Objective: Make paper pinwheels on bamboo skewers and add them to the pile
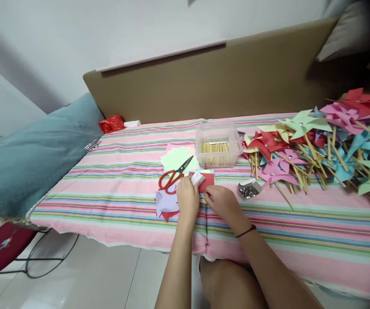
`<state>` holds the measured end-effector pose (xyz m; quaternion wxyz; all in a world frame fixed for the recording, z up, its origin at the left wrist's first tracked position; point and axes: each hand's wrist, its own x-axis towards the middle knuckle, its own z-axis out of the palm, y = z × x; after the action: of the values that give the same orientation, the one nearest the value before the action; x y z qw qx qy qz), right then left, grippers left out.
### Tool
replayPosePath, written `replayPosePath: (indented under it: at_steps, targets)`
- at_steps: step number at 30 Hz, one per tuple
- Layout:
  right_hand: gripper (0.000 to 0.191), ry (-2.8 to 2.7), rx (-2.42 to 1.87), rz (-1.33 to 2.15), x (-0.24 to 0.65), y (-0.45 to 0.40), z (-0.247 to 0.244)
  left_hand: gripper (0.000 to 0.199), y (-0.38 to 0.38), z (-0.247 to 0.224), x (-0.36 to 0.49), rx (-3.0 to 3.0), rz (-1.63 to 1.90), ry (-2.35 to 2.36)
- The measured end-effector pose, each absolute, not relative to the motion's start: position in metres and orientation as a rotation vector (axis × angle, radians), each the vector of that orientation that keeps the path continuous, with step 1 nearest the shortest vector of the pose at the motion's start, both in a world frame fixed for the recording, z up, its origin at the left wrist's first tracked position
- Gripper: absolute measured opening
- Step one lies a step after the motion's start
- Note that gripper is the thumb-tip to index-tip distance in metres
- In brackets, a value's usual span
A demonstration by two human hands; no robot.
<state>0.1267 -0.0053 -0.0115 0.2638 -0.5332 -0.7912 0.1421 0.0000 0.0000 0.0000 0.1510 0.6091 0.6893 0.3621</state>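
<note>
My left hand point(188, 195) is closed around a small white object point(198, 178), too small to name, above a stack of coloured paper with a red sheet point(208, 182) on top. The fingers of my right hand point(219, 201) are pinched together at the lower edge of that red sheet; whether they grip it is hard to tell. Beside my left hand lie red-handled scissors point(172, 177), partly over pale green paper point(176, 159). Cut purple paper point(165, 202) rests on red pieces just left of my left wrist.
A clear plastic box point(219, 161) of wooden sticks stands behind my hands. Right of them sits a small box point(248, 189) of metal pins. Many paper pinwheels point(277, 171) are heaped at the right. A red bundle point(112, 124) lies at the back left of the striped cloth point(114, 184).
</note>
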Motion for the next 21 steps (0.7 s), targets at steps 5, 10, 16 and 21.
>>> replayPosePath:
  at_steps: [5,10,16,21]
  targets:
    - [0.02,-1.916,-1.546,0.441,0.128,-0.001,-0.015,0.024,-0.011,0.001,-0.008,1.473,1.408,1.978]
    - [0.02,-1.66,-1.6,0.521,0.128,0.004,-0.019,0.027,-0.016,0.003,-0.008,1.436,1.288,1.977]
    - [0.021,-1.45,-1.527,0.615,0.128,0.004,-0.018,0.03,-0.016,0.003,-0.004,1.55,1.055,2.071]
    - [0.025,-1.193,-1.44,0.605,0.139,0.001,0.0,0.028,-0.014,0.007,0.0,1.767,0.875,2.137]
